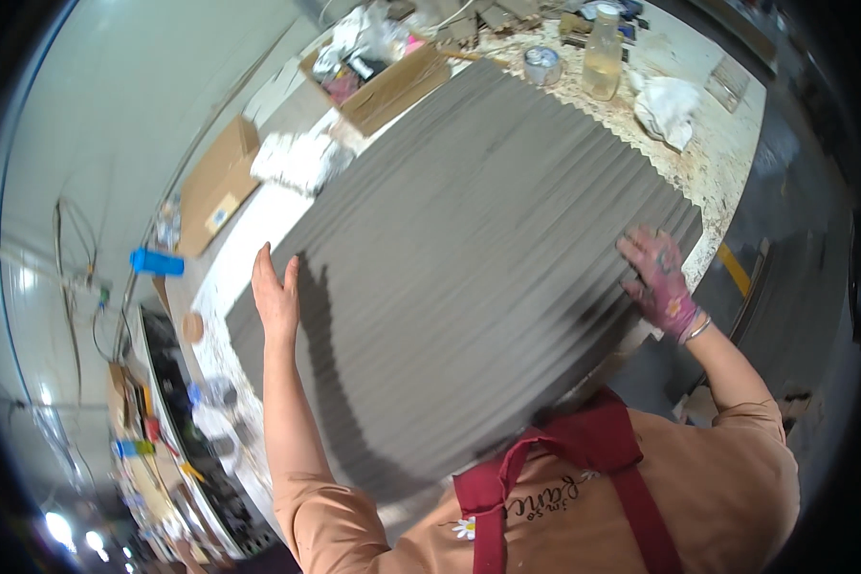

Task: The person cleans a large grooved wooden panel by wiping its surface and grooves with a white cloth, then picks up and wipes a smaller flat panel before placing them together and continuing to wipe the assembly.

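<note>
A large grey panel with a ridged, wavy surface (469,239) lies across the worktable in front of me. My left hand (276,297) is bare, its thumb and fingers apart, over the panel's left part; its arm casts a long shadow there. Whether it touches the surface I cannot tell. On the right, my right hand (658,282) wears a pinkish-purple glove stained grey. Its fingers are spread over the ridges near the panel's right edge, and it holds nothing.
Beyond the panel stand a bottle of yellowish liquid (602,57), a small tin (542,65) and a white cloth (666,110). An open cardboard box of odds and ends (392,96) and a white crumpled bundle (301,161) border its left side. A blue bottle (157,262) lies farther left.
</note>
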